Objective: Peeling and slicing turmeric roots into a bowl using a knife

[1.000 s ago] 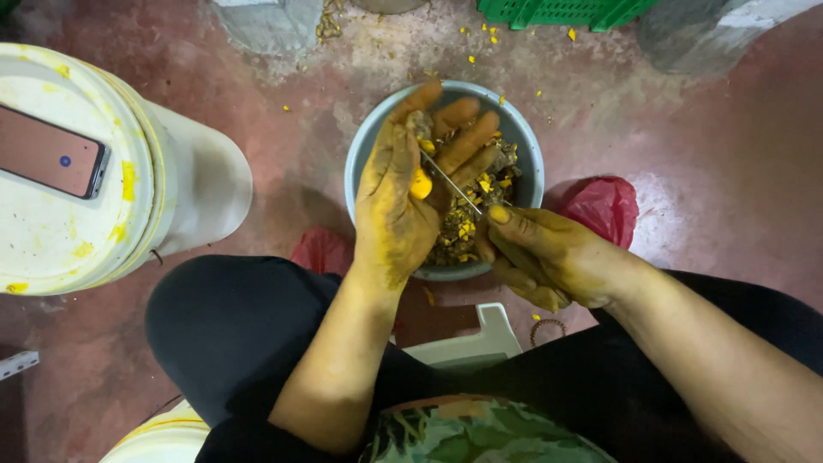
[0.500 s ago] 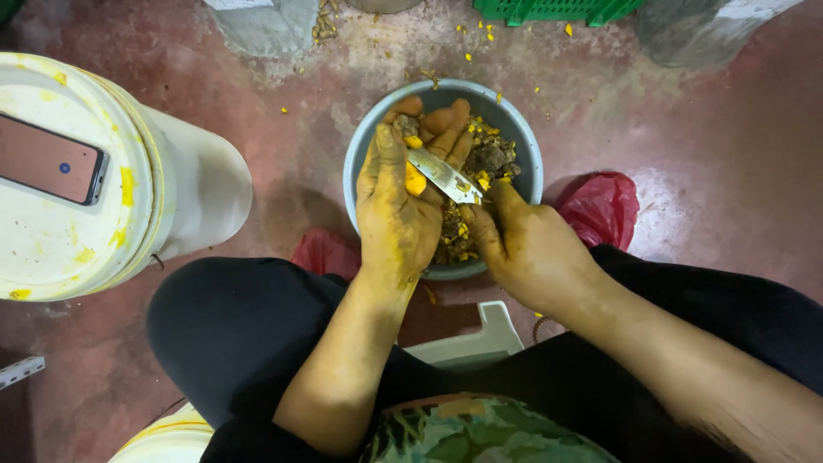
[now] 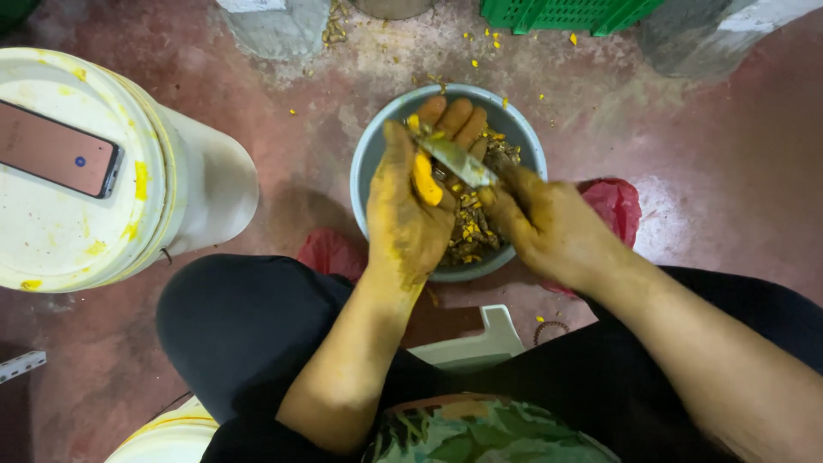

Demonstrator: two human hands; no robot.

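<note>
Nearest the camera, the person's dark-clad knees frame a pale stool edge (image 3: 467,347) between them. Above the lap, the left hand (image 3: 411,214), stained yellow, holds a peeled orange-yellow root piece (image 3: 424,178); the root lies along the palm side, pinned by the thumb against the curled fingers (image 3: 454,116), whose tips stick up past it. The right hand (image 3: 549,225) is clamped around the handle of a small knife (image 3: 454,159), fingers together; the blade slants up to the left and lies across the top of the root, touching it just under the left fingertips. Both hands hover over a grey metal bowl (image 3: 370,163) on the red floor, filled with brown and yellow peelings (image 3: 471,227). A red plastic bag (image 3: 617,206) lies just beside the bowl on the right. To the left stands a white bucket (image 3: 206,184) with a phone (image 3: 56,150) on its lid. Farthest off, a green crate (image 3: 566,13) sits at the top edge.
</note>
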